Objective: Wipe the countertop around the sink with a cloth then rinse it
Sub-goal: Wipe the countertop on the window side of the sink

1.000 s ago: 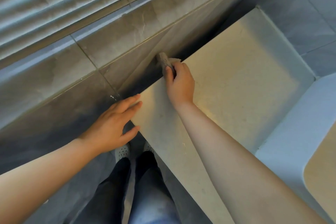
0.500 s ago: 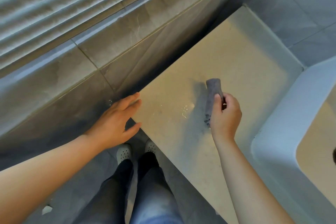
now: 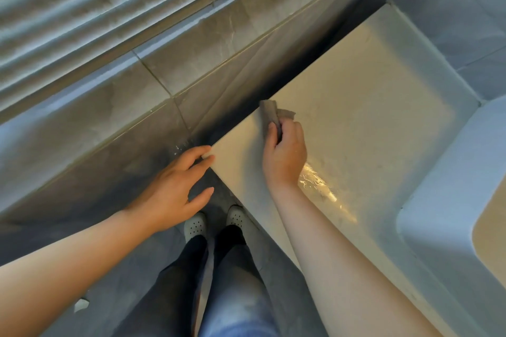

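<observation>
A pale stone countertop [image 3: 369, 107] runs from the centre to the upper right, with a wet shiny streak just right of my right wrist. My right hand [image 3: 286, 156] grips a folded grey cloth [image 3: 269, 112] and presses it on the countertop near its left edge. My left hand [image 3: 175, 186] has straight, relaxed fingers, and its fingertips touch the countertop's near left corner. The white sink [image 3: 449, 216] shows at the right edge, its basin partly cut off.
A grey tiled wall [image 3: 109, 123] stands left of the countertop, with window blinds [image 3: 82, 8] above it. My legs and white shoes [image 3: 195, 224] stand on the dark floor below. A small white scrap [image 3: 81, 304] lies on the floor at lower left.
My right hand swept the cloth from the left edge out to the middle of the countertop, then back to the left edge. My left hand stayed at the corner.
</observation>
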A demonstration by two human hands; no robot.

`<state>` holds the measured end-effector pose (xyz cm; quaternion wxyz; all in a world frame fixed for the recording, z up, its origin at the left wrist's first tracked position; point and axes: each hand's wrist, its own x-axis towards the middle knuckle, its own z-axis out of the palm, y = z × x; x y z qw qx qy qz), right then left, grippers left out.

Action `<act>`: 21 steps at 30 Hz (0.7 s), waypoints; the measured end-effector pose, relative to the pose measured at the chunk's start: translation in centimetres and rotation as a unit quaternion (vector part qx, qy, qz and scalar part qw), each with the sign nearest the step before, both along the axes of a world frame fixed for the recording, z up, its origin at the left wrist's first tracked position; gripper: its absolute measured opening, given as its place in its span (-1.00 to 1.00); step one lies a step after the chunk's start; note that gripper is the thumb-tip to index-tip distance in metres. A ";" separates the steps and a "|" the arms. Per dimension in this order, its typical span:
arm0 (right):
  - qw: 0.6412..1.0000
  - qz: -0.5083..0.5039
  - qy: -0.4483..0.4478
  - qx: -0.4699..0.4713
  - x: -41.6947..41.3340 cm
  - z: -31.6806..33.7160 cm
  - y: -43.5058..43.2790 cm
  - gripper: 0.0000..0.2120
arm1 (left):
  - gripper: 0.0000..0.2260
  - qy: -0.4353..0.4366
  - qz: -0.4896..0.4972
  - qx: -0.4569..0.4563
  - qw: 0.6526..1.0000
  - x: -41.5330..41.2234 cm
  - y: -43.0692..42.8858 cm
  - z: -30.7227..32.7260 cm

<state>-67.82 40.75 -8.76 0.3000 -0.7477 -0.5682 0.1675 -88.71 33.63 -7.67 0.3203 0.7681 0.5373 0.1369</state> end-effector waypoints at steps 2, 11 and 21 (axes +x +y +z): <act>1.000 0.025 0.015 -0.007 -1.5 0.0 0.2 -0.83 | -0.36 0.001 -0.003 -0.006 1.000 -0.6 -0.1 0.1; 0.986 0.123 0.103 -0.036 -1.0 3.8 -0.7 -0.83 | -0.43 0.026 0.006 -0.039 0.999 -2.7 -0.7 0.6; 0.982 -0.188 0.007 0.027 10.1 5.0 -9.2 -0.82 | -0.32 0.052 -0.068 0.007 0.996 -0.7 -0.3 0.7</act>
